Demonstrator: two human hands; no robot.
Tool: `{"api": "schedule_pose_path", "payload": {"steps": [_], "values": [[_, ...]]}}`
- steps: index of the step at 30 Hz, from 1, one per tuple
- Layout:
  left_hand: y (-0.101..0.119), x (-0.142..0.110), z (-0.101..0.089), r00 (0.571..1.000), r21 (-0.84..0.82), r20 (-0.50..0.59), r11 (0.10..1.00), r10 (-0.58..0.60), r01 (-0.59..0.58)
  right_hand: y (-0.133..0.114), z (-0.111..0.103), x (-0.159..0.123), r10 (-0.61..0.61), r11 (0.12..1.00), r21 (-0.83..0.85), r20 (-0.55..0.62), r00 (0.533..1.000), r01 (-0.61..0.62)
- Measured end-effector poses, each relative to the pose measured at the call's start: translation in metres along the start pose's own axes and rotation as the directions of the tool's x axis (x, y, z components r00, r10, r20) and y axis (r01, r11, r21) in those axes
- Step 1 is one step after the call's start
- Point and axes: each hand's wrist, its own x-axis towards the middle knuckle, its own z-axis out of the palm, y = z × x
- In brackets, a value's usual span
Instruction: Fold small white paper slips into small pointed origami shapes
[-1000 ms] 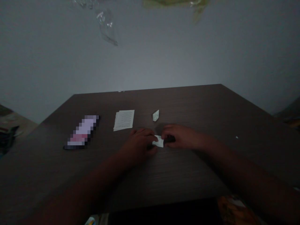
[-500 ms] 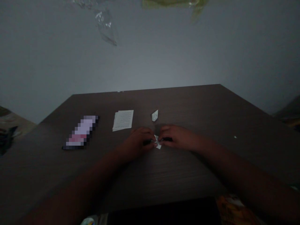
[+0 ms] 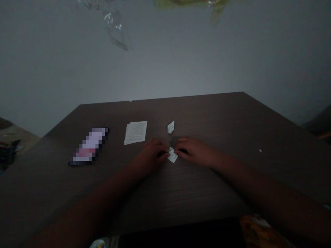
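A small folded piece of printed paper [image 3: 173, 155] is between my hands, just above or on the brown table. My left hand [image 3: 153, 154] pinches its left side between thumb and fingers. From the right, my right hand [image 3: 192, 151] pinches the opposite side with its fingertips. The paper looks roughly diamond-shaped, and its side corners are covered by my fingers. Just beyond my hands lies another small folded paper [image 3: 170, 127], pointed at its upper end.
A stack of printed paper sheets [image 3: 136, 132] rests left of centre on the table [image 3: 212, 113]. Farther left lies a phone [image 3: 89, 146] with a blurred screen. A tiny white scrap [image 3: 260, 150] is at the right. The wall [image 3: 181, 58] stands behind the table.
My fingers have drawn slightly apart, so more of the folded paper shows, now in a diamond shape. The other papers and the phone have stayed in place.
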Motion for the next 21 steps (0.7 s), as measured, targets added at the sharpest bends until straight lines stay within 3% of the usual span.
{"api": "schedule_pose_path", "payload": {"steps": [8,13,21], "values": [[0.004,0.003,-0.004,0.991,-0.012,0.024,0.991,-0.130,0.130,-0.001,0.002,0.002,0.100,0.994,0.040,-0.021,0.995,-0.099],[0.011,0.002,-0.010,0.975,-0.113,0.001,0.969,-0.222,0.221,-0.004,0.002,0.002,0.204,0.976,0.100,-0.127,0.971,-0.192],[0.017,0.005,-0.018,0.922,-0.219,-0.080,0.910,-0.378,0.353,-0.009,0.001,0.001,0.324,0.915,0.331,-0.256,0.911,-0.232]]}}
